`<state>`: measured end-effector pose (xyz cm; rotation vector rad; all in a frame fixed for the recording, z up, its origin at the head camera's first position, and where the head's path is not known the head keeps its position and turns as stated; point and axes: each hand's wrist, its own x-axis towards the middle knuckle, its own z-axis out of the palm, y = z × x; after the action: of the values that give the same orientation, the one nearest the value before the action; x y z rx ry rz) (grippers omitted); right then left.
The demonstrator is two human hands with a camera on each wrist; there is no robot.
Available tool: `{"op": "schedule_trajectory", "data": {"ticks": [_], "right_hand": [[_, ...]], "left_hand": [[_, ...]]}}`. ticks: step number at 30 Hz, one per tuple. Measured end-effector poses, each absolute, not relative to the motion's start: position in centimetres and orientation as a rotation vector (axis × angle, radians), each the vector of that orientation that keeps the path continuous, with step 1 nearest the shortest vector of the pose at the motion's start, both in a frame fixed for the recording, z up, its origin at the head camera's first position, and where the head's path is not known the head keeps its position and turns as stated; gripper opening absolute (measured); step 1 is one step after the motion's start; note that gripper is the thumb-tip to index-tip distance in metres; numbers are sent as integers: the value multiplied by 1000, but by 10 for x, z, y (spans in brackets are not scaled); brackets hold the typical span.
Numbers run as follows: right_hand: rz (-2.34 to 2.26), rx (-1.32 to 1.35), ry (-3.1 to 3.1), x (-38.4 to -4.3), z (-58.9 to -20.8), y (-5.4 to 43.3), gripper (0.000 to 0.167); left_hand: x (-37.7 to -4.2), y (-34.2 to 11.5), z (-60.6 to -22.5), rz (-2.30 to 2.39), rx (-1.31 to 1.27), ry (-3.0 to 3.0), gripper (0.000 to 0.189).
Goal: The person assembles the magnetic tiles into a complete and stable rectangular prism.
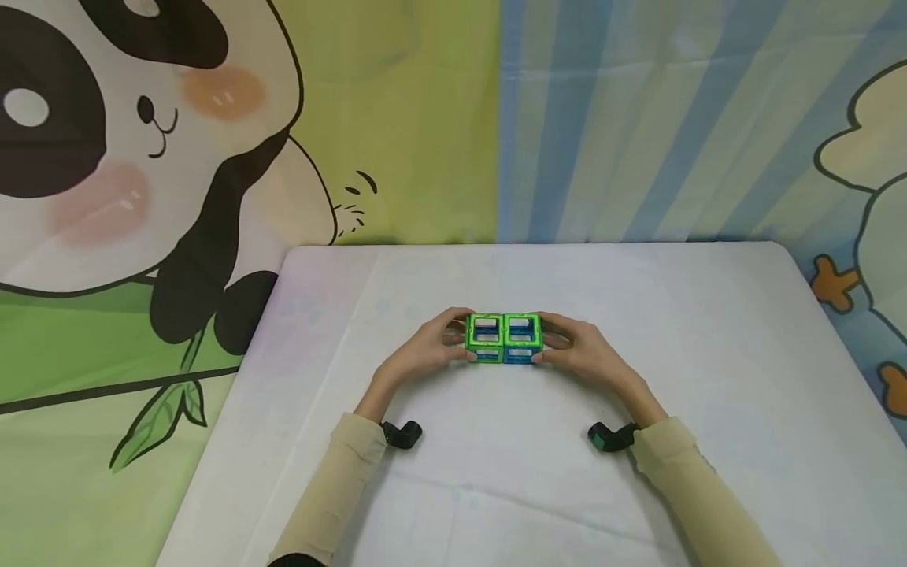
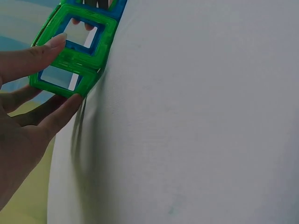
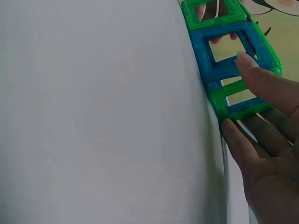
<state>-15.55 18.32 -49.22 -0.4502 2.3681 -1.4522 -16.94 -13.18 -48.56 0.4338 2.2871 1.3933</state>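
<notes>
Two open-framed cubes of green and blue magnetic tiles [image 1: 504, 340] stand side by side, touching, on the white table. My left hand [image 1: 425, 346] holds the left end, thumb at the near side and fingers at the end and behind. The right hand [image 1: 583, 351] grips the opposite end in the same way. In the left wrist view, the thumb presses a green square tile [image 2: 83, 59] while fingertips touch the end tile. A blue square tile [image 3: 203, 52] faces the right wrist view, with the thumb on its edge. The far sides are mostly hidden.
A white cloth [image 1: 496, 472] with faint creases covers the table. Behind it hangs a printed backdrop [image 1: 418, 126] with a panda and stripes. A black wrist device [image 1: 402, 435] sits on the left wrist, another black device [image 1: 612, 437] on the right.
</notes>
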Motion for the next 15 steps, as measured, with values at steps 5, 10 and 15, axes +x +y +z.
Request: {"op": "schedule_trajectory", "data": {"ticks": [5, 10, 15], "right_hand": [[-1438, -412, 2366, -166, -492, 184, 82], [-1437, -417, 2348, -171, -494, 185, 83], [-1477, -453, 2304, -170, -494, 185, 85]], "left_hand": [[-180, -130, -483, 1376, 424, 2307, 74], [-185, -130, -486, 1357, 447, 2306, 74], [-185, -131, -486, 1364, 459, 2292, 78]]}}
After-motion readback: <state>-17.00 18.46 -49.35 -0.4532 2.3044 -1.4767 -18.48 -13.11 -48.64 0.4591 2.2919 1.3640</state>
